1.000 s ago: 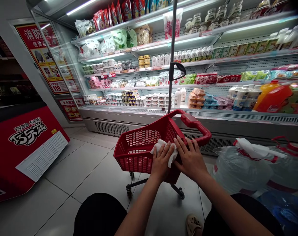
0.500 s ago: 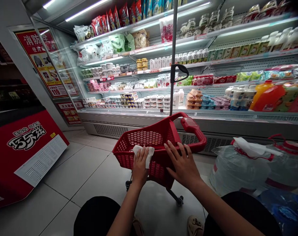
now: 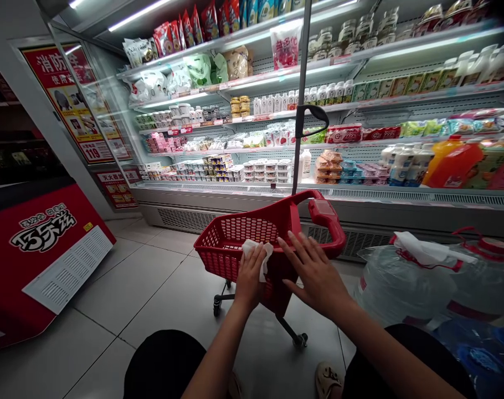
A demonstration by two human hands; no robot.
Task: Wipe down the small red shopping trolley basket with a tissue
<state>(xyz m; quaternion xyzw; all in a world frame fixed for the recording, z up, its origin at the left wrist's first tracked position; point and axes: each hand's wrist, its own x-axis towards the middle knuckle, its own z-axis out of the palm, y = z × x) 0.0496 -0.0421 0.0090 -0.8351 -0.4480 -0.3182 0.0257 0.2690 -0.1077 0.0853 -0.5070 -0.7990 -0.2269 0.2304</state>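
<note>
Cart: red shopping cart [image 3: 272,224], mesh sides, on the tiled floor [image 3: 160,271] in front of the person, between them and the chiller [image 3: 181,216]; its handle [image 3: 337,233] at the right end.
Left hand [image 3: 251,272]: at the cart's near rim, over a white cloth [image 3: 268,257]; fingers extended, fairly close together. Thumb hidden; cannot tell whether it pinches the cloth.
Cloth: crumpled, against the near rim, edges showing either side of the fingers.
Right hand [image 3: 314,271]: spread, palm down, thumb apart, at the near rim toward the handle end; contact unclear.
Chiller stock: bags, jars, bottles and cups on lit shelves; black door pull [image 3: 312,120] above the cart.
Right side: large clear water jugs [image 3: 405,288] in plastic wrap.
Left side: red cabinet [image 3: 77,271], white vent panel.
</note>
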